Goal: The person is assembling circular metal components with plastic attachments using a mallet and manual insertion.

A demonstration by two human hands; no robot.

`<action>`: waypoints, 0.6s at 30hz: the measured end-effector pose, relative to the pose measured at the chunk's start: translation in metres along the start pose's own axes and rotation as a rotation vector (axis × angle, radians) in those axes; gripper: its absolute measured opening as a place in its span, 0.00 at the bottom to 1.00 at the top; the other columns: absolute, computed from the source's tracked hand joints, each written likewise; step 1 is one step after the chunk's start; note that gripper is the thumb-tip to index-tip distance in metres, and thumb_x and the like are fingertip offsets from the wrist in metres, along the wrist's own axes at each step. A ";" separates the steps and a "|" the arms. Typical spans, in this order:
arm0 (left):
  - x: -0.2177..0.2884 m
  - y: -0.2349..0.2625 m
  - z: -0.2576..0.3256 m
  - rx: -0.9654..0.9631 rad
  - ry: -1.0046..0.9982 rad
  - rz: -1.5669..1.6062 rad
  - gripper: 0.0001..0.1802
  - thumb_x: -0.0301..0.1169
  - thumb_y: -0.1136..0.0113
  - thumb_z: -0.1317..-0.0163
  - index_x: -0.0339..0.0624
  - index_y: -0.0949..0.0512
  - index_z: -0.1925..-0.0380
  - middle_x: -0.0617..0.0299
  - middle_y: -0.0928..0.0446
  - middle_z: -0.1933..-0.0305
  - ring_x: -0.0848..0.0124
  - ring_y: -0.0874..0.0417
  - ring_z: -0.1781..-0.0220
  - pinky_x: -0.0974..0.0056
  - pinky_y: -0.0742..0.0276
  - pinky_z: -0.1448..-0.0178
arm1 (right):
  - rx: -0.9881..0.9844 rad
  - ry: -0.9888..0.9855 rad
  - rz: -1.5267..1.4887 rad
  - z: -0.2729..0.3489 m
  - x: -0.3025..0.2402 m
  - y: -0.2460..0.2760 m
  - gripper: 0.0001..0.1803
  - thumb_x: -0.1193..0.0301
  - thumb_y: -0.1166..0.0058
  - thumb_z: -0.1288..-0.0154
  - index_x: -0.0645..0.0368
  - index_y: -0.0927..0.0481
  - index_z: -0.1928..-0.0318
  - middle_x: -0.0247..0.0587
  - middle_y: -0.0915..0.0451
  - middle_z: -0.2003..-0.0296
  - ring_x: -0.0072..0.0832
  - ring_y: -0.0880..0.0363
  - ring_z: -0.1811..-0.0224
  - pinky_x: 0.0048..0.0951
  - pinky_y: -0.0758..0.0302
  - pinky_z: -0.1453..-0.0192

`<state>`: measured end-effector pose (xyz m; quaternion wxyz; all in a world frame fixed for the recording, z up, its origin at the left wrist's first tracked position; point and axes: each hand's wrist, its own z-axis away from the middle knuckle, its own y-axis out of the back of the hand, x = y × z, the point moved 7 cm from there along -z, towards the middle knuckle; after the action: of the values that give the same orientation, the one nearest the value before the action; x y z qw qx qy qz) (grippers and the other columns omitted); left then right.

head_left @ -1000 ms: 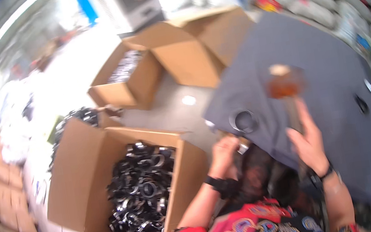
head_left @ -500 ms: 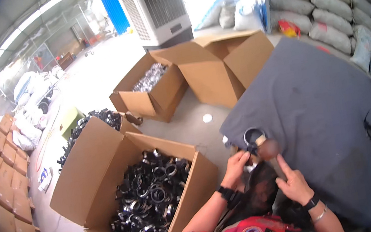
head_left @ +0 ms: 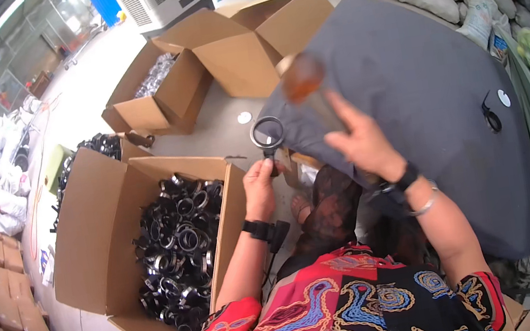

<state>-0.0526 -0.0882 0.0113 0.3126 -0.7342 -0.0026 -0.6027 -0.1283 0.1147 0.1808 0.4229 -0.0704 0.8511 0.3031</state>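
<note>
Left hand (head_left: 259, 190) pinches a black round metal clamp ring (head_left: 267, 132) by its lower tab, standing it upright on the edge of the grey padded work surface (head_left: 432, 92). Right hand (head_left: 363, 144) is closed around the handle of a brown wooden-headed mallet (head_left: 304, 77), raised and blurred above the ring. Looks like the striking step; the blow would need to land square on the ring, clear of the left fingers. An open cardboard box of black rings (head_left: 178, 247) sits just left.
</note>
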 end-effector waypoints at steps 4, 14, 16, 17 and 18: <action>0.016 0.039 0.013 0.142 -0.064 -0.002 0.11 0.34 0.44 0.35 0.37 0.20 0.64 0.62 0.19 0.67 0.73 0.21 0.64 0.67 0.28 0.52 | 0.267 -0.384 -0.298 0.038 0.013 0.066 0.37 0.75 0.49 0.40 0.56 0.44 0.30 0.30 0.30 0.73 0.15 0.32 0.81 0.18 0.32 0.81; 0.059 0.088 0.052 0.416 -0.212 -0.073 0.08 0.30 0.42 0.36 0.38 0.18 0.63 0.68 0.19 0.65 0.80 0.24 0.64 0.72 0.29 0.55 | 0.707 -0.501 -0.228 0.167 0.053 0.149 0.35 0.75 0.50 0.37 0.56 0.46 0.31 0.29 0.34 0.80 0.16 0.36 0.84 0.18 0.35 0.83; 0.058 0.093 0.044 0.438 -0.253 -0.110 0.06 0.28 0.42 0.36 0.38 0.18 0.65 0.69 0.20 0.66 0.80 0.24 0.64 0.72 0.29 0.58 | 0.770 -0.502 -0.193 0.188 0.058 0.169 0.34 0.75 0.50 0.37 0.56 0.46 0.31 0.29 0.34 0.80 0.16 0.36 0.84 0.18 0.36 0.83; 0.059 0.107 0.041 0.544 -0.295 -0.141 0.06 0.28 0.42 0.37 0.38 0.19 0.65 0.68 0.20 0.66 0.79 0.24 0.64 0.71 0.28 0.57 | 0.819 -0.497 -0.161 0.201 0.057 0.182 0.34 0.74 0.50 0.37 0.56 0.45 0.31 0.29 0.34 0.80 0.16 0.36 0.84 0.18 0.36 0.83; 0.060 0.119 0.036 0.637 -0.334 -0.167 0.05 0.27 0.41 0.37 0.38 0.19 0.65 0.67 0.21 0.66 0.79 0.24 0.63 0.71 0.28 0.57 | 0.879 -0.491 -0.122 0.213 0.052 0.194 0.34 0.74 0.50 0.37 0.56 0.45 0.31 0.30 0.34 0.80 0.16 0.36 0.84 0.18 0.36 0.83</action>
<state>0.0409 -0.1895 0.0076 0.4703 -0.6857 -0.3012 -0.4669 -0.0898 0.4007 0.1322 0.6170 0.1380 0.7680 -0.1017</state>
